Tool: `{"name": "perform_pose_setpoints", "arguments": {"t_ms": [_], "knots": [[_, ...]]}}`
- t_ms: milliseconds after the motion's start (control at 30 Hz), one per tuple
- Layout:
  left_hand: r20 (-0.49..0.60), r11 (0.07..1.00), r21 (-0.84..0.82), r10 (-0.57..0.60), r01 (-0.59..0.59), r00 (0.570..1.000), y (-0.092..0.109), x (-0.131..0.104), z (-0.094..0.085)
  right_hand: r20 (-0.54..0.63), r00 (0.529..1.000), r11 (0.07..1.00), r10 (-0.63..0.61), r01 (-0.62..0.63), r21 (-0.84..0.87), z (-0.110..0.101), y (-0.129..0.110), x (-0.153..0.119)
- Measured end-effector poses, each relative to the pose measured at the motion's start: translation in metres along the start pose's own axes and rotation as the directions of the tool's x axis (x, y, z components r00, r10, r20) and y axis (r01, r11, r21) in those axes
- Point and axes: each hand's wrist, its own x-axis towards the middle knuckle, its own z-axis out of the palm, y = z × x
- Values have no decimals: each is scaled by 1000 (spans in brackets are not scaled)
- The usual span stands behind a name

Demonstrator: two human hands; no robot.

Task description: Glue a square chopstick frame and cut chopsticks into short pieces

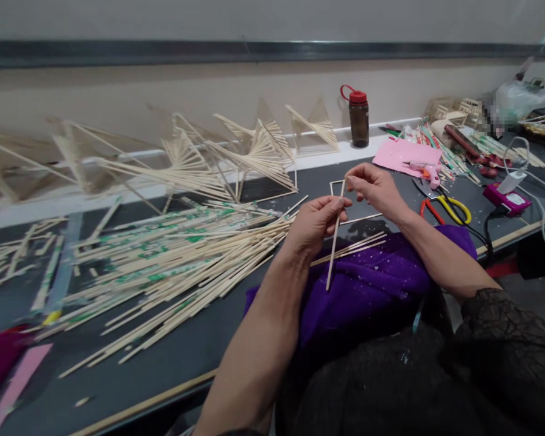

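Bottle of dark translucent plastic with a red looped cap (359, 124) stands upright at the back of the table (186, 351), cap on; can't tell what's inside. Clear green-printed plastic wrappers (172, 227) lie left of the hands, loose pale sticks (200, 281) in and over them. Whitish translucent plastic bag (520, 100) far right, contents unclear.

Both forearms reach forward, hands close together. Left hand (320, 218): fingers curled, thumb and index pinched on a thin pale wooden stick (333, 254), which slants down over the purple cloth (376, 275). Right hand (372, 186): wrist bent inward, fingertips drawn together at the stick's upper end; can't tell if gripping or only touching. Short pale crosspiece (336, 182) sits at that end; can't tell if joined.
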Motion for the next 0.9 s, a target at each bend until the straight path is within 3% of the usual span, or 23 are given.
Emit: {"name": "perform_pose_setpoints", "arguments": {"t_ms": [100, 267, 367, 467, 533, 633, 733, 900], "knots": [[-28, 1000, -3, 3, -3, 1000, -1, 2, -2, -51, 997, 994, -59, 54, -90, 4, -5, -5], [1, 999, 41, -23, 23, 1000, -6, 5, -1, 41, 999, 977, -20, 28, -211, -10, -17, -16], [15, 998, 66, -17, 16, 1000, -8, 5, 2, -1, 1000, 943, -15, 14, -333, -48, -28, -30], [36, 997, 80, -12, 9, 999, -7, 3, 5, -169, 985, 876, 36, -112, -469, -104, -38, -49], [43, 996, 90, -4, 0, 999, -6, 2, 7, -263, 963, 760, 53, -209, -615, -140, -42, -63], [38, 994, 111, 3, -7, 999, -6, 2, 9, -311, 948, 465, 72, -308, -830, -176, -41, -80], [30, 992, 128, 4, -7, 1000, -7, 3, 9, -253, 960, 209, 124, -274, -939, -185, -34, -93], [26, 988, 153, -3, -1, 1000, -7, 3, 9, -276, 904, -26, 326, -283, -959, -178, -20, -110]]}}
